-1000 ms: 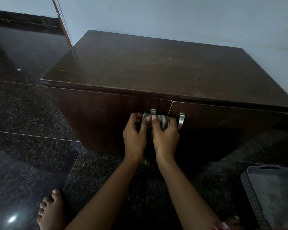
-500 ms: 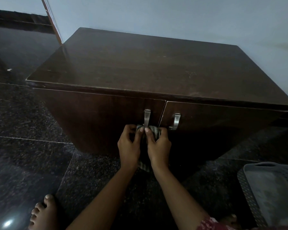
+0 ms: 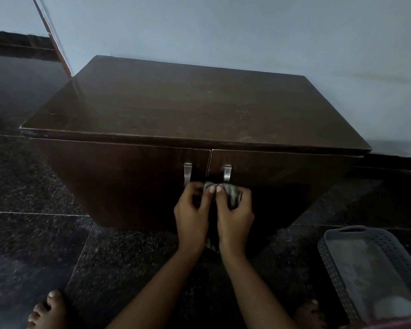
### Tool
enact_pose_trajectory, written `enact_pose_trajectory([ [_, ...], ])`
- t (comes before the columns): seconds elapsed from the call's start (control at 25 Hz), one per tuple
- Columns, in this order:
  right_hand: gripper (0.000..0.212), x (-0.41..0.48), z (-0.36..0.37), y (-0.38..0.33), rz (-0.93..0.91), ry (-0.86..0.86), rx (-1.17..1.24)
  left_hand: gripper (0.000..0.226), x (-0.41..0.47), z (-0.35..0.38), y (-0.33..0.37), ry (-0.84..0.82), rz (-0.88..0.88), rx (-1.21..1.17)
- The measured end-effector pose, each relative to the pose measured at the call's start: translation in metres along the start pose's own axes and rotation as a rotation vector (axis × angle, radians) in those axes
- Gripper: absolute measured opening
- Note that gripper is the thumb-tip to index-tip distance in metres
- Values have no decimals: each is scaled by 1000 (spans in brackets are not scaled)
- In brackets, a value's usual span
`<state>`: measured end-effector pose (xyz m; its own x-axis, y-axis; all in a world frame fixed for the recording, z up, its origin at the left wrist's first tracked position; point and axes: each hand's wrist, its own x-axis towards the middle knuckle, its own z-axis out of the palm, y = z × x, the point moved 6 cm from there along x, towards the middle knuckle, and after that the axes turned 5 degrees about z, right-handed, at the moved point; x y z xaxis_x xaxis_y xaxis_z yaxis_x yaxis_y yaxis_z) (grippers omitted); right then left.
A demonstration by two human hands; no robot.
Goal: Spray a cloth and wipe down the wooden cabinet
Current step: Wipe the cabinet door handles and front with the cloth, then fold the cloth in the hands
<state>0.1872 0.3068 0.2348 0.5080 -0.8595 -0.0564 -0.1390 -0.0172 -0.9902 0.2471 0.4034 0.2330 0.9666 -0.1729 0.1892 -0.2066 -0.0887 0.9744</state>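
A dark wooden cabinet [image 3: 176,110] stands on a dark speckled tile floor [image 3: 33,233] against a pale wall [image 3: 223,27], its 2 doors shut and meeting at a seam near the middle of the front. Each door carries 1 metal handle: the left handle [image 3: 187,173] just left of the seam, the right handle [image 3: 227,173] just right of it. Both hands are raised in front of the doors, just below the handles, side by side and touching. The left hand [image 3: 191,214] has its fingers curled in, thumb tip pressed on the cloth [image 3: 231,192] and its knuckles reaching the lower end of the left handle. The right hand [image 3: 235,217] is closed around the cloth, which is bunched, striped grey and sits between its thumb and curled fingers, just under the right handle and against the right door. A darker end of the cloth hangs down between the 2 wrists. Whether the cloth touches the right handle cannot be told in the dim light. A grey perforated basket [image 3: 342,276] sits on the floor to the right, well apart from the hands. A bare foot [image 3: 46,312] shows at the lower left edge, and a thin reddish pole [image 3: 55,43] leans against the wall behind the cabinet's left back corner
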Motion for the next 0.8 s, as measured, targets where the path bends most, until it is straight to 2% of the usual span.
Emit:
enact_pose_trajectory([
  [0.12, 18, 18, -5, -19, -38, -19, -44, 8, 14, 12, 16, 7, 26, 42],
  [0.24, 20, 28, -5, -20, 2, -64, -122, 11, 18, 19, 18, 7, 3, 127],
  [0.36, 23, 26, -10, -6, 98, -94, -161, 11, 10, 20, 10, -23, -41, 176],
  [0.52, 28, 14, -29, 9, 236, -152, -84, 17, -11, 23, 8, -85, -91, 204],
  [0.64, 34, 11, -59, 5, 292, -136, 0, 17, -25, 38, 16, -203, -167, 134],
  [0.8, 39, 17, -108, 16, 470, -79, 228, 28, -60, 75, 23, -483, -416, 18],
])
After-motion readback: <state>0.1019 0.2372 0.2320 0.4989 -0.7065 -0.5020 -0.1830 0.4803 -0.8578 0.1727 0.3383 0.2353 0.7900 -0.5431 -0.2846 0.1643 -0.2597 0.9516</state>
